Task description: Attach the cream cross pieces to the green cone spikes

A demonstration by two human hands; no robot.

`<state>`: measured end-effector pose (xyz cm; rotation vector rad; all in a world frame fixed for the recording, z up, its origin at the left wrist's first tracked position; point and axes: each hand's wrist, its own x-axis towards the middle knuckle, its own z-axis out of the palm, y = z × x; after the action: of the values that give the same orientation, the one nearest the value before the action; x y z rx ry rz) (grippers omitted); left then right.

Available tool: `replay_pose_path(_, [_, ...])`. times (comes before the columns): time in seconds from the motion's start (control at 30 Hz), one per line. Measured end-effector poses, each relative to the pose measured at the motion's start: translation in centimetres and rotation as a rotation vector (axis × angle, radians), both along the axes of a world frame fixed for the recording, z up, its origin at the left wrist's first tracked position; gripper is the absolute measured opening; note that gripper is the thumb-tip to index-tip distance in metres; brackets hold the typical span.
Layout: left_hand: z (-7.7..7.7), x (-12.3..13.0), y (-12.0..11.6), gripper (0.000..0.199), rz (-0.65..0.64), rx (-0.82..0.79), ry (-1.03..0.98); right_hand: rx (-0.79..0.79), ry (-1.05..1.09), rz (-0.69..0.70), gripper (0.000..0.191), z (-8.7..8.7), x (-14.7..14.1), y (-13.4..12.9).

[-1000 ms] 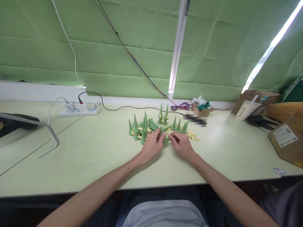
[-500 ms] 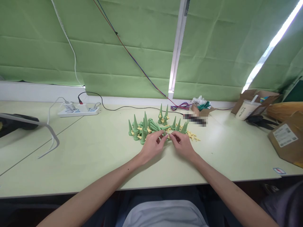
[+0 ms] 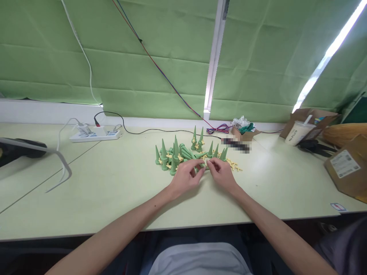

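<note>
Green cone-shaped pieces point(image 3: 163, 154) stand in a cluster at the middle of the table, with small yellow parts on some of them. Loose yellow pieces point(image 3: 235, 165) lie to the right. My left hand point(image 3: 187, 173) is in front of the cluster, thumb and forefinger closed round something too small to make out. Close beside it, my right hand point(image 3: 220, 172) has its fingertips pinched together on something I cannot make out. Two green cones point(image 3: 201, 140) with yellow parts stand upright behind my hands. Green pieces also lie on their sides between the cones.
A white power strip point(image 3: 96, 134) is at the back left. Behind the cones lie coiled wires point(image 3: 219, 128) and a small open box point(image 3: 246, 133). A cup point(image 3: 298, 133) and a cardboard box point(image 3: 346, 168) are at the right. A dark object point(image 3: 23, 148) is at the left.
The fingertips of both hands have shifted slightly, my right hand's a little to the right. The cones stand as before.
</note>
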<state>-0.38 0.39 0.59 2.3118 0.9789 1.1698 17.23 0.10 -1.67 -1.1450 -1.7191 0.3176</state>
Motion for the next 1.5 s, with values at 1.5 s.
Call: replay_pose_path(1.5, [0.32,0.06,0.12,0.042,-0.017,-0.342,-0.023,0.010,0.151,0.031,0.026,0.30,-0.12,-0.43])
